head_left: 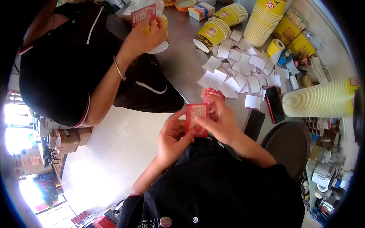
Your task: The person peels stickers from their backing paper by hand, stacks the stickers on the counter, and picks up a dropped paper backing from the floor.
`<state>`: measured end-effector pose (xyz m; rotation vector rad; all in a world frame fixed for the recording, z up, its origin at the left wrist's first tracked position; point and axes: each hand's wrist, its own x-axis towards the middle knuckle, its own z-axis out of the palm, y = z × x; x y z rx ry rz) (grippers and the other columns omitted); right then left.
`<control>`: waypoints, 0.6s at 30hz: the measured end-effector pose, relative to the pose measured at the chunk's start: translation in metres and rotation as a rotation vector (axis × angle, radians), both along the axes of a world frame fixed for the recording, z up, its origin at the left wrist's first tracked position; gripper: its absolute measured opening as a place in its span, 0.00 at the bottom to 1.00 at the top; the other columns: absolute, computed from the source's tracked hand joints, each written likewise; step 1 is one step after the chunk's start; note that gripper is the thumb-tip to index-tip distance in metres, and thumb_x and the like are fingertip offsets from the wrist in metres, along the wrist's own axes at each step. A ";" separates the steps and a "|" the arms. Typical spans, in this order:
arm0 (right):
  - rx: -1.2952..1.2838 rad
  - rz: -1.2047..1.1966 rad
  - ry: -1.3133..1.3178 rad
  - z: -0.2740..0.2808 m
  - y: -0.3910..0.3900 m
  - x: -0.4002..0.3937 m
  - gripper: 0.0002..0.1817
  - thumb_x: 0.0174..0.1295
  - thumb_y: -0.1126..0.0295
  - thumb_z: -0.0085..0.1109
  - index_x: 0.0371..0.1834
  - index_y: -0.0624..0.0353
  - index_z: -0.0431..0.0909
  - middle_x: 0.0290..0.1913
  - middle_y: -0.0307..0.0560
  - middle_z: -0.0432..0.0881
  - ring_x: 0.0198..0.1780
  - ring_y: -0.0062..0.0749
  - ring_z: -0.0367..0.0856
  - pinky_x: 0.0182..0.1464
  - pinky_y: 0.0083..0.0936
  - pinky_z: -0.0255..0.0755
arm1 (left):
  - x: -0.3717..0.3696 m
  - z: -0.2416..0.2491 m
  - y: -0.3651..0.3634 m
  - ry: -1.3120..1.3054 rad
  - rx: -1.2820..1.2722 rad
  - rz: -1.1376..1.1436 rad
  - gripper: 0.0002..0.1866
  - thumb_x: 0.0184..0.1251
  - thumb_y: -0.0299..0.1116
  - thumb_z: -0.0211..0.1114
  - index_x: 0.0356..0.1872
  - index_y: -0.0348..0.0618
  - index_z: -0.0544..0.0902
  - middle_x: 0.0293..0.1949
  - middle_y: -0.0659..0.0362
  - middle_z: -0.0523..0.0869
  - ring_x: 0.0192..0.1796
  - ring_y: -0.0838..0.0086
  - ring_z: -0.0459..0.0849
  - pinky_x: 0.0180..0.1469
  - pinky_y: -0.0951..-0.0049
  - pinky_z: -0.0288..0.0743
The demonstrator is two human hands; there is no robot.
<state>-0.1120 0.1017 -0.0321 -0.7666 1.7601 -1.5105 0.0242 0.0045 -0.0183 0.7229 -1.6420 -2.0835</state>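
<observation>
In front of my chest, my left hand [174, 137] pinches a red-and-white printed card [197, 110] by its lower edge, thumb on its face. My right hand [224, 123] closes on the same card from the other side, its thumb lying across the print. Just beyond the right fingers, at the table edge, are more red printed cards [213, 92], partly hidden by that hand. Many white paper pieces [237, 70] lie scattered on the metal table [178, 64] past my hands.
Across the corner, a co-worker's hand [142, 40] holds a similar red card at a yellow paper cup [162, 22]. Stacked yellow cups [213, 34] stand and lie on the table. Two phones [274, 104] and a round dark stool [289, 148] are at my right.
</observation>
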 end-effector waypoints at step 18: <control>-0.251 -0.028 -0.479 0.013 0.008 0.004 0.09 0.60 0.70 0.59 0.42 0.61 0.77 0.36 0.39 0.81 0.36 0.17 0.78 0.38 0.17 0.73 | 0.010 0.024 -0.005 -0.009 0.285 -0.128 0.05 0.61 0.22 0.56 0.37 0.32 0.75 0.29 0.52 0.82 0.26 0.74 0.79 0.28 0.80 0.72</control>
